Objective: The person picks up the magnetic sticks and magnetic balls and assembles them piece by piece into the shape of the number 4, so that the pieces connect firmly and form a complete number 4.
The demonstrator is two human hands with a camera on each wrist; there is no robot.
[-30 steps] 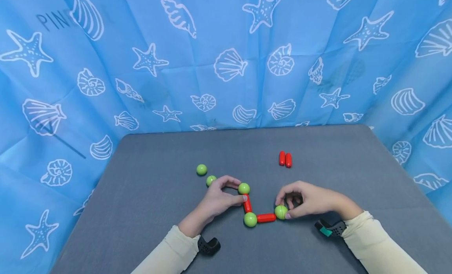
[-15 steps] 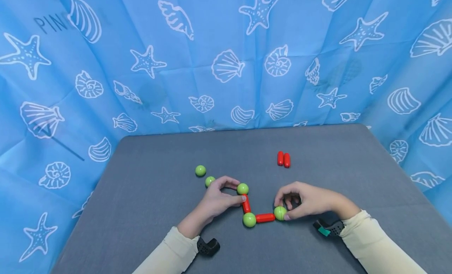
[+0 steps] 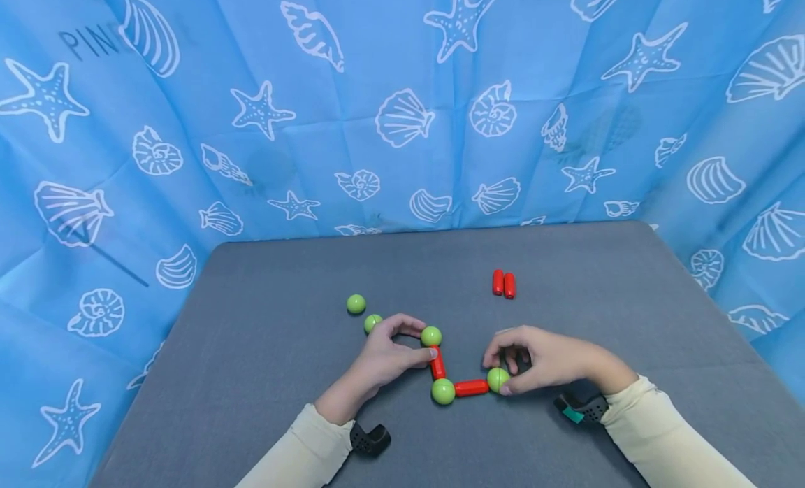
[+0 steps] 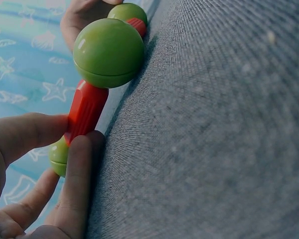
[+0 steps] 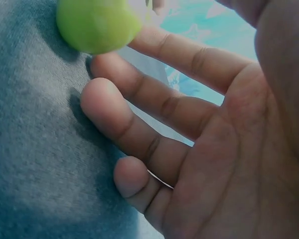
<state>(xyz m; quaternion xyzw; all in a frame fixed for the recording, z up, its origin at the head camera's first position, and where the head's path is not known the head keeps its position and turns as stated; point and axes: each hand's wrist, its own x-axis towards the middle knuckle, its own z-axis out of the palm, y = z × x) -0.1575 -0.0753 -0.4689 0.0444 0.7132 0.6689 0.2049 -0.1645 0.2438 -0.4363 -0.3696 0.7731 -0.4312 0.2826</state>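
An L-shaped chain of green balls and red rods lies on the grey tabletop. My left hand (image 3: 385,352) pinches the upright red rod (image 4: 88,110) between thumb and fingers. A green ball (image 3: 430,336) caps that rod's far end, near the left fingertips. The corner green ball (image 3: 443,391) joins it to a second red rod (image 3: 471,388), which points right. At this rod's right end is another green ball (image 3: 498,380), held by my right hand (image 3: 546,359) with the thumb at its near side and the index finger behind. The other right fingers curl loosely beside it.
Two loose red rods (image 3: 504,284) lie side by side farther back. A loose green ball (image 3: 356,304) sits at the back left, and another green ball (image 3: 372,324) is partly hidden by the left hand. A blue shell-print curtain (image 3: 402,159) hangs behind the table.
The right thumb and index finger have shifted slightly left around the end ball. The left hand and the chain keep their places; the whole view has drifted a little.
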